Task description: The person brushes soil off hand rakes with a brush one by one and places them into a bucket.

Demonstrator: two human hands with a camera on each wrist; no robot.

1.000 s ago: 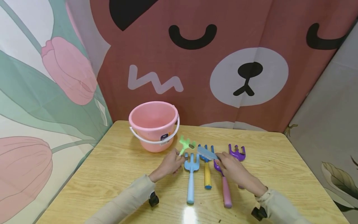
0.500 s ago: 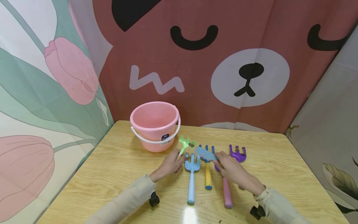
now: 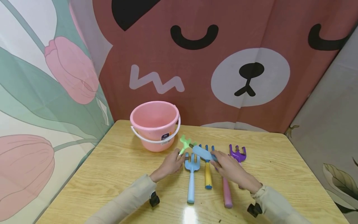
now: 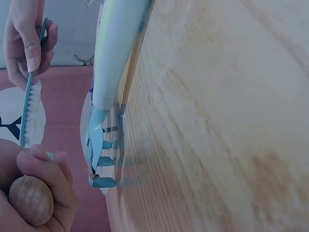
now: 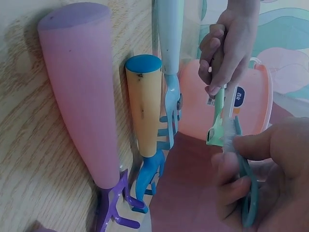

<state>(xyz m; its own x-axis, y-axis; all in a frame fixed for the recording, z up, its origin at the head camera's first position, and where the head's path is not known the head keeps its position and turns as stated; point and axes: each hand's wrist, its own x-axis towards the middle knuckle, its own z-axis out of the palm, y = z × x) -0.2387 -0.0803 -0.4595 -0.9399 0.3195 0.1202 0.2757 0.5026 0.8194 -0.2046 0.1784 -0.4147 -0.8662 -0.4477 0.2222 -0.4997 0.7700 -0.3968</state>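
Note:
My left hand [image 3: 170,162] grips the wooden handle [image 4: 31,200] of a small green hand fork [image 3: 184,143], its tines pointing up and away. A blue brush [image 3: 202,152] with white bristles is held in my right hand [image 3: 230,168], thumb and fingers curled round its handle. The brush's tip end overlaps the green tines in the head view. Below and between the hands lie a light blue hand fork [image 3: 191,177] and a blue fork with a yellow handle [image 3: 208,177]. Under my right hand is a pink-handled purple tool [image 3: 227,193], partly hidden.
A pink bucket [image 3: 151,137] with a white handle stands at the back left of the wooden table [image 3: 112,174]. Beyond my right hand lies another purple fork [image 3: 238,155] with dirt on its tines. Printed cloth [image 3: 195,68] hangs behind the table.
My right hand has moved slightly left with the brush, bringing its head over the green fork's tines. My left hand stays nearly in place, still gripping the fork.

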